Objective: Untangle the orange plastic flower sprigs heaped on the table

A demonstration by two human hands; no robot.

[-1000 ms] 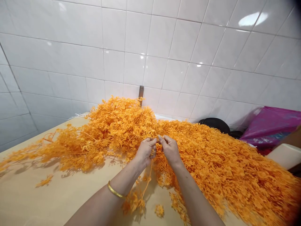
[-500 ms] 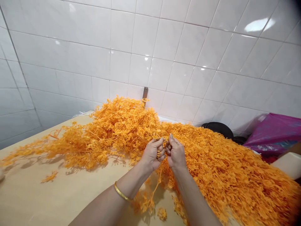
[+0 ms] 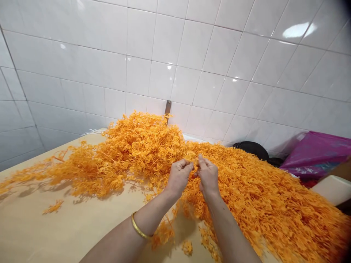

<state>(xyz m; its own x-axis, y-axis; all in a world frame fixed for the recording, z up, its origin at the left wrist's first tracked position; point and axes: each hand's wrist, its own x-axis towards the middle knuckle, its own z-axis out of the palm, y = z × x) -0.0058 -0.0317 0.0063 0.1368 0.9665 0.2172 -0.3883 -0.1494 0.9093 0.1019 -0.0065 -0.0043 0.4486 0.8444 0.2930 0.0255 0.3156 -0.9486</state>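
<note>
Now, the left hand (image 3: 178,180) pinches an orange sprig (image 3: 190,156) with its fingers.
The right hand (image 3: 209,177) has bent fingers close beside it, but whether they grip it, I cannot tell; behind lies an orange pile (image 3: 145,140) on the table (image 3: 82,228).

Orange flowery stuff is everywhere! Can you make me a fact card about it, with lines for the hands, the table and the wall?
Left hand: pinching an orange sprig
Right hand: fingertips beside that sprig; too blurred to tell its grip
Left wrist: gold bangle
Table: tan, a loose piece at left
Heaps: left heap, wider right heap
Wall: white tiles, dark strip
Far right: purple wrapping
</note>
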